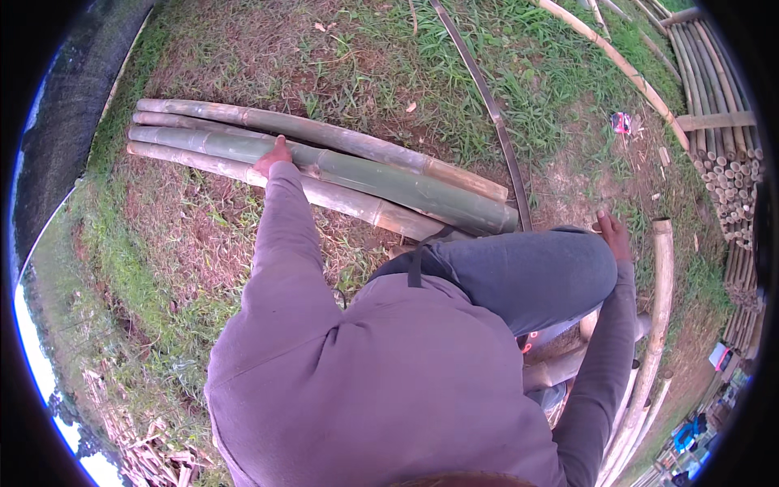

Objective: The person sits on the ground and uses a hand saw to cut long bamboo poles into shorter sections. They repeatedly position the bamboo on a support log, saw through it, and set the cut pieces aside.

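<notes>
Left hand [274,156] flat on the green bamboo pole [357,172], not gripping.
I see that pole lying on patchy grass [195,235] between smooth tan poles [324,195], all round and jointed. Right hand [614,235] rests by my grey-trousered knee [544,272]; grip I can't tell. Cut bamboo stack [730,174] well apart, right.

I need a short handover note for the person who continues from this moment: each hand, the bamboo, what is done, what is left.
Left hand: flat on the green bamboo pole, no closed grip visible.
Right hand: by the raised knee, near the curved bamboo pole; holds nothing visible.
Done: four bamboo poles lie side by side on the grass.
Left: loose poles by the right side; a stacked bundle at far right.
</notes>
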Action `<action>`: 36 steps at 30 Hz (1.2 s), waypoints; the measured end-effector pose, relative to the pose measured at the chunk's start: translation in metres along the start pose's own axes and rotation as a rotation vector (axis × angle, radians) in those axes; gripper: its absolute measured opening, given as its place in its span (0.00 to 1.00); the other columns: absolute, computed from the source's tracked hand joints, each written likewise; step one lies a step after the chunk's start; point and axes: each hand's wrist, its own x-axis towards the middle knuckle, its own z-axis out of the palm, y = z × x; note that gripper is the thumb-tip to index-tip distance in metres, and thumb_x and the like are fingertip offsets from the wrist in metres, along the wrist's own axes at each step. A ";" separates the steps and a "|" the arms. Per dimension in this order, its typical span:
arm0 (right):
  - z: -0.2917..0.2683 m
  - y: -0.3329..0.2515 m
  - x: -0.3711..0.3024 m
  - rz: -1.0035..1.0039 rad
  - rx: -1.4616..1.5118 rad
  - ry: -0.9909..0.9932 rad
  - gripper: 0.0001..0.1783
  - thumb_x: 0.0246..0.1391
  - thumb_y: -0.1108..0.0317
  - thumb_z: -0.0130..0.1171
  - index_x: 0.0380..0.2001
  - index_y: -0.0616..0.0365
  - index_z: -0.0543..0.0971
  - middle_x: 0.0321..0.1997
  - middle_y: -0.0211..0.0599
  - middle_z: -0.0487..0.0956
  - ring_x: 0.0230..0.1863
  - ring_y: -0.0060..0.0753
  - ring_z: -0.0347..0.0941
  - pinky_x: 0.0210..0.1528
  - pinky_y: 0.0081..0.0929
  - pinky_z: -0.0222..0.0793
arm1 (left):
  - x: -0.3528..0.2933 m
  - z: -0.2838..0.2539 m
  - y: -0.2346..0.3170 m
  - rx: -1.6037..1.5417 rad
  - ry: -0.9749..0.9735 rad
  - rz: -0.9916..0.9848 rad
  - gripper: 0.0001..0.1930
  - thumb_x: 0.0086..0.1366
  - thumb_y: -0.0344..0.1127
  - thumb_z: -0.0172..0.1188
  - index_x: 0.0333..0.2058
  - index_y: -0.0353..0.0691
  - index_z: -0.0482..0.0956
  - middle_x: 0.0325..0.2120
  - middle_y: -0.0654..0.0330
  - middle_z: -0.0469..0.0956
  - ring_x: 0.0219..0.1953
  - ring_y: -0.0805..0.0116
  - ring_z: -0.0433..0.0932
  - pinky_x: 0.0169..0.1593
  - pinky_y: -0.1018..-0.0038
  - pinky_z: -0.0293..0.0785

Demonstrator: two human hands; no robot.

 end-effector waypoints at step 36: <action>0.181 0.243 -0.310 0.483 0.776 0.903 0.25 0.66 0.52 0.68 0.54 0.62 0.85 0.42 0.51 0.89 0.44 0.51 0.88 0.50 0.44 0.81 | -1.021 0.028 -0.275 1.050 -0.922 3.232 0.50 0.57 0.60 0.77 0.72 0.46 0.64 0.57 0.48 0.83 0.60 0.46 0.83 0.63 0.48 0.77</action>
